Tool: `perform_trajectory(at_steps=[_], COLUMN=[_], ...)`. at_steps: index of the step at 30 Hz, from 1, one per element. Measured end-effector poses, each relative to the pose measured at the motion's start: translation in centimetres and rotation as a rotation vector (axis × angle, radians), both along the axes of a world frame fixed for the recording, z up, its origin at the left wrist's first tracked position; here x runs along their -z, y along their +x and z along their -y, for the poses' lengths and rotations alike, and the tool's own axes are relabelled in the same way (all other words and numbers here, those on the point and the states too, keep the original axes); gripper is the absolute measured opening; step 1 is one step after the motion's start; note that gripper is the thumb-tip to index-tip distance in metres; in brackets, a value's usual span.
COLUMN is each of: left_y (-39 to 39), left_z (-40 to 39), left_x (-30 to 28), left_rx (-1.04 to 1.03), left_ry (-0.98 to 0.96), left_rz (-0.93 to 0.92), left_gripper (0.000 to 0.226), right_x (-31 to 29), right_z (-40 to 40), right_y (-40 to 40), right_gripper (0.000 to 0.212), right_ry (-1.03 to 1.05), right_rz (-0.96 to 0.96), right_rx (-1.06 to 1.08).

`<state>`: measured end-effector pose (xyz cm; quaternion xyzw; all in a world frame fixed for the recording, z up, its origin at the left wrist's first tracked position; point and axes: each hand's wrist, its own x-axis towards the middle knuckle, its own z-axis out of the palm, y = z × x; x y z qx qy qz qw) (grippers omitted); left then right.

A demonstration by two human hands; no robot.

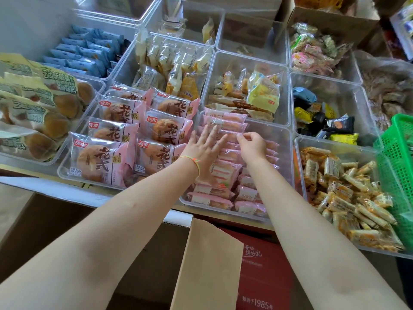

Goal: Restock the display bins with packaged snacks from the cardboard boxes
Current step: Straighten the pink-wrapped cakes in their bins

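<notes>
bins (pixel 288 153): clear glossy plastic | box flap (pixel 207 265): matt brown cardboard

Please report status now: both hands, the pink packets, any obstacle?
Left hand flat, pressing pink packets in clear bin. Right hand pinching one packet's edge. Nothing in the way.

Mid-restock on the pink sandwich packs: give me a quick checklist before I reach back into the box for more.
1. Left hand free: ok, fingers flat on the pink packs.
2. Right hand free: cannot tell, fingers curled at a pack's edge.
3. Space left in the clear bin: ok, right side is bare.
4. Packs in a tidy row: not ok, near ones lie jumbled.
5. Cardboard box open below: ok, flap up.
6. Stock left in box: cannot tell.
</notes>
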<state>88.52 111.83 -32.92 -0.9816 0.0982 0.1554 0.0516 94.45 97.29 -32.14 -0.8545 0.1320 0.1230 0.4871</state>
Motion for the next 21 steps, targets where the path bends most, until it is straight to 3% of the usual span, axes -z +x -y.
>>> perform_trajectory(at_steps=[3, 7, 13, 15, 18, 21], left_y=[0.0, 0.0, 0.7, 1.0, 1.4, 1.8], left_z=[0.0, -0.2, 1.2, 1.4, 1.3, 1.1], left_x=[0.0, 0.1, 0.3, 0.6, 1.1, 1.2], left_rx=[0.006, 0.024, 0.041, 0.03, 0.04, 0.072], left_ry=[0.005, 0.004, -0.008, -0.039, -0.067, -0.066], left_rz=[-0.007, -0.014, 0.086, 0.093, 0.097, 0.103], left_gripper=[0.145, 0.136, 0.113, 0.114, 0.117, 0.119], right_x=[0.2, 0.3, -0.8, -0.8, -0.7, -0.8], right_z=[-0.1, 0.4, -0.4, -1.0, -0.9, -0.1], right_y=[0.1, 0.7, 1.7, 1.6, 1.8, 2.1], right_gripper=[0.017, 0.014, 0.036, 0.044, 0.03, 0.032], right_ry=[0.016, -0.01, 0.182, 0.162, 0.13, 0.139], right_rz=[0.079, -0.024, -0.133, -0.155, -0.139, -0.158], right_rx=[0.007, -0.034, 0.021, -0.04, -0.064, -0.105])
